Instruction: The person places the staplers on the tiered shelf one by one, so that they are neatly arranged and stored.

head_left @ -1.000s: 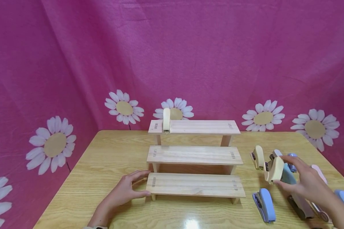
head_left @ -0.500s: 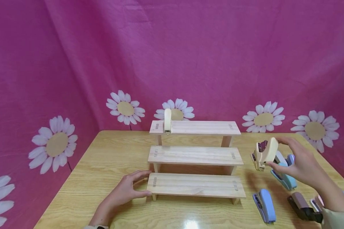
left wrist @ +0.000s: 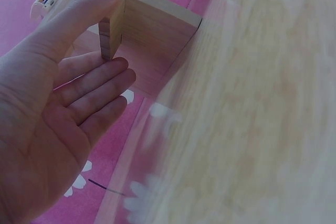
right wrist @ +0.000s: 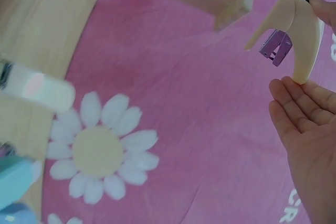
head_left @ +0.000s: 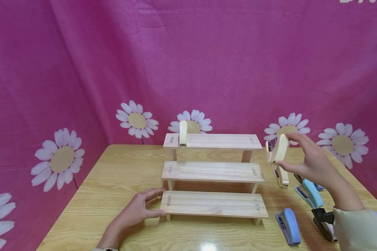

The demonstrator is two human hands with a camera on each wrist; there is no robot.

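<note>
While the right hand (head_left: 314, 162) pinches a cream stapler (head_left: 280, 149) between thumb and fingers, above the desk (head_left: 125, 167) toward its far right corner, the left hand (head_left: 139, 208), fingers relaxed and spread wide from the thumb, touches the left edge of the bottom shelf (head_left: 213, 203). A second cream stapler (head_left: 183, 133) stands on the top shelf (head_left: 221, 141) near its left end.

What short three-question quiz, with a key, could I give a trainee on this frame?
1. At which end of the bottom tier of the wooden rack is the left grip?
2. Multiple choice: what colour is the held stapler in the right grip: (a) blue, (b) cream, (c) brown?
3. True or false: a stapler stands on the bottom tier.
Key: 1: left end. 2: b. 3: false; the rack stapler stands on the top tier.
</note>
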